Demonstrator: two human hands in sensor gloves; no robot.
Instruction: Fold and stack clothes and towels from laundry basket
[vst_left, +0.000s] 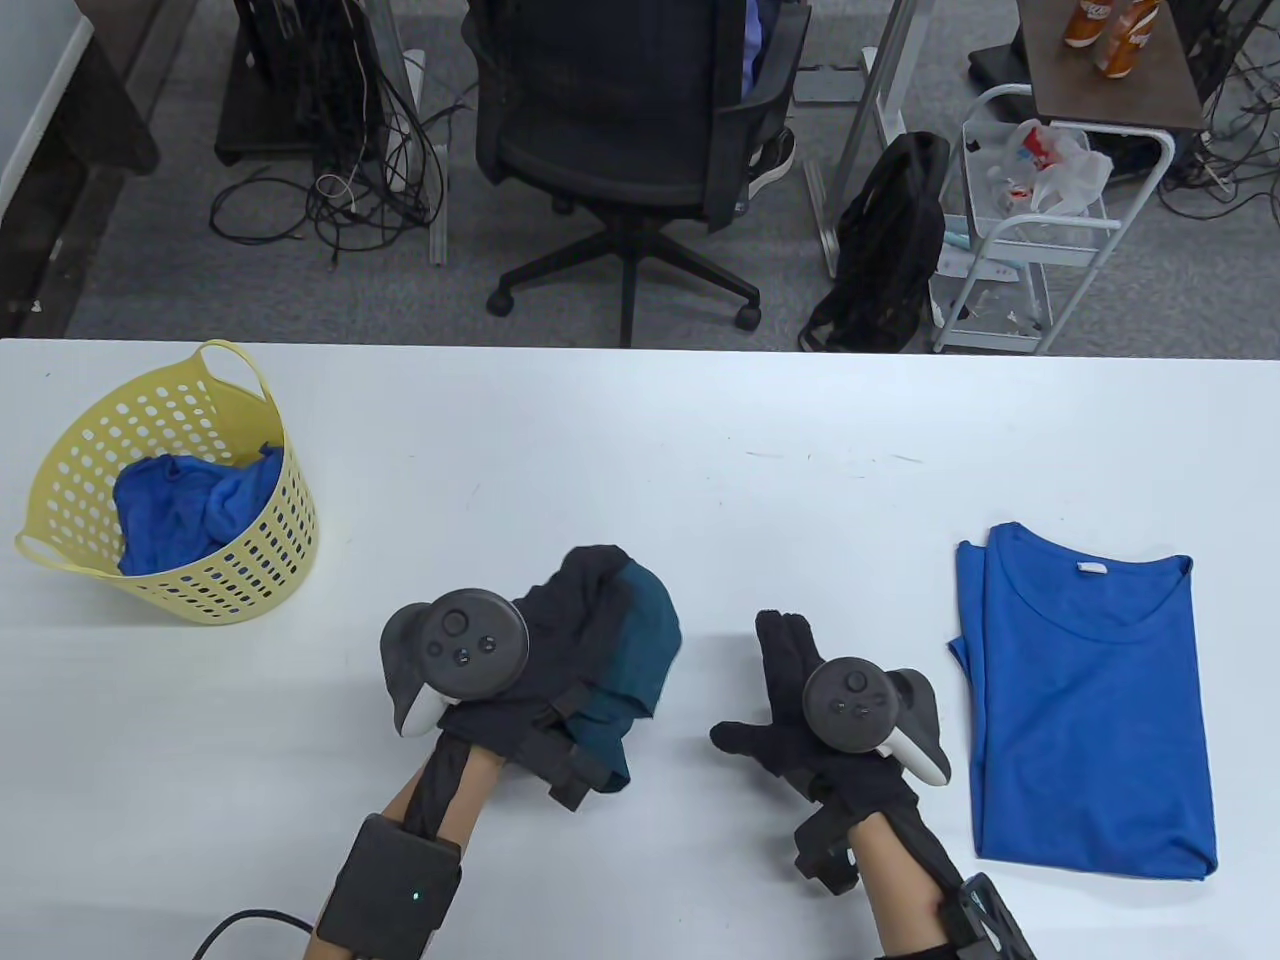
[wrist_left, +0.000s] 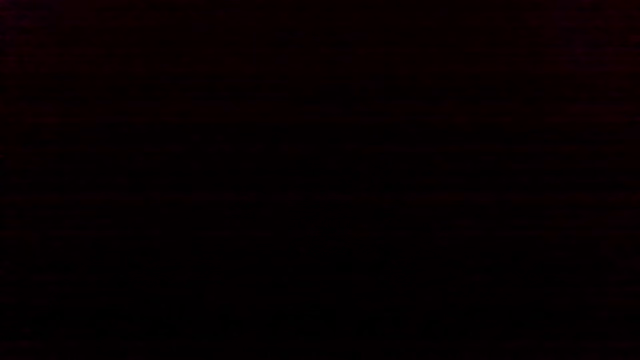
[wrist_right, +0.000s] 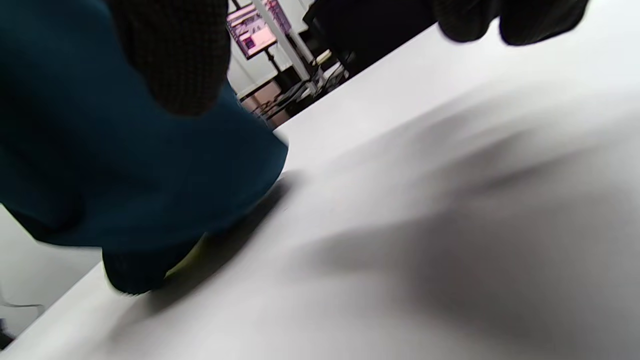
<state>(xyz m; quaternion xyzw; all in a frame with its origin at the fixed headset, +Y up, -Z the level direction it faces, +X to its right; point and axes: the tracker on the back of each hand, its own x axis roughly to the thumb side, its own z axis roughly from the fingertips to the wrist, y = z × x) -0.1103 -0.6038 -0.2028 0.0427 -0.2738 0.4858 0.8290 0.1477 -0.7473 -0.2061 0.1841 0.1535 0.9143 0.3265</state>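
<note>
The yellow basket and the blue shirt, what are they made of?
The basket looks like bendy plastic: smooth, one yellow colour, with rows of punched holes and moulded handles. The shirt looks like soft knit fabric, maybe cotton or a blend: matte, faintly speckled blue, lying flat and folded on the table.

Office chair, backpack, wire cart behind table.

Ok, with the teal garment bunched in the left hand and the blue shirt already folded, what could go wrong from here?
1. The teal garment is bunched in the left hand while the right hand holds nothing; spread one-handed, it may land crumpled.
2. The folded blue shirt lies just beside the right hand; a sideways sweep could disturb its folds.
3. The left wrist view is black, so that grip cannot be checked up close.
</note>
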